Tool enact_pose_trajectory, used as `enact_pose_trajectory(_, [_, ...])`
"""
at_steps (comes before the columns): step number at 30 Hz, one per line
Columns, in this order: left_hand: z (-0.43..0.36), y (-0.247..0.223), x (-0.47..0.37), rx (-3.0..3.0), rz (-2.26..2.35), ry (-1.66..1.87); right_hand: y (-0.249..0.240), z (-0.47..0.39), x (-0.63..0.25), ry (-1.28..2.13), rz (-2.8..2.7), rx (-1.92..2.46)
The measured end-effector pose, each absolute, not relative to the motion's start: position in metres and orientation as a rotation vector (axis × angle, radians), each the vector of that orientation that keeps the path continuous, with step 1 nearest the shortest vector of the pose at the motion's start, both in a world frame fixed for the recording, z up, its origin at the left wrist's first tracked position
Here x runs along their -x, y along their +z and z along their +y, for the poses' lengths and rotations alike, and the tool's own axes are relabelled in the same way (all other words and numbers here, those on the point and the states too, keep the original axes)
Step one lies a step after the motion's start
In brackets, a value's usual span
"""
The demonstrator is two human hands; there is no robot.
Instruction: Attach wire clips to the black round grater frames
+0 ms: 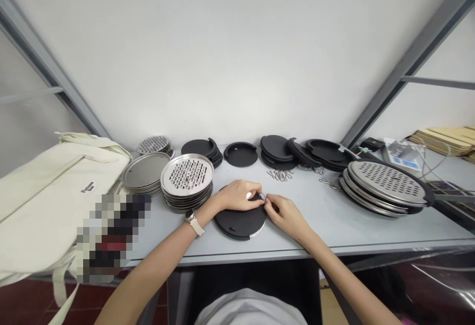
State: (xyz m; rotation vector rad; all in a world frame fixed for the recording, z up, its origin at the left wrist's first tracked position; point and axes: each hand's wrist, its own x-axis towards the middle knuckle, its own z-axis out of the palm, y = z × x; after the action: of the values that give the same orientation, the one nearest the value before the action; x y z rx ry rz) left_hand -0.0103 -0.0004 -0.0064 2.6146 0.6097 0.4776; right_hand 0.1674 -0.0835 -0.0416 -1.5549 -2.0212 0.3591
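Observation:
A black round disc (pixel 241 223) lies flat near the table's front edge, with a bright metal rim showing along its lower right. My left hand (pixel 239 195) rests over its far part, thumb and index finger bent around the disc's upper right edge. At that same edge my right hand (pixel 285 214) pinches a small bent metal wire clip (pixel 262 196); the fingertips hide most of it. Both hands nearly meet there. Left of the disc stands a stack of round metal graters (pixel 188 174), close to my left wrist.
Round metal plates (pixel 146 170) and a smaller grater stack (pixel 153 144) stand at the left. Black discs (pixel 241 154) line the wall, with loose wire clips (pixel 280 174) before them. Graters in black holders (pixel 388 181) pile up at right. A cream bag (pixel 55 201) covers the left end.

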Motion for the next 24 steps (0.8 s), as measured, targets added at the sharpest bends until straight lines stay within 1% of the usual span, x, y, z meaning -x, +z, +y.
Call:
enact_pose_trajectory(17, [0.0009,-0.0094,0.0106,-2.487,0.59,0.506,-0.0405,-0.0827,-0.1683,0.369,-2.056,1.535])
enact_pose_trajectory(24, [-0.0008,-0.0076,0.0112,-2.462,0.582,0.506,-0.0401,-0.0837,-0.1688,0.427,-2.023,1.502])
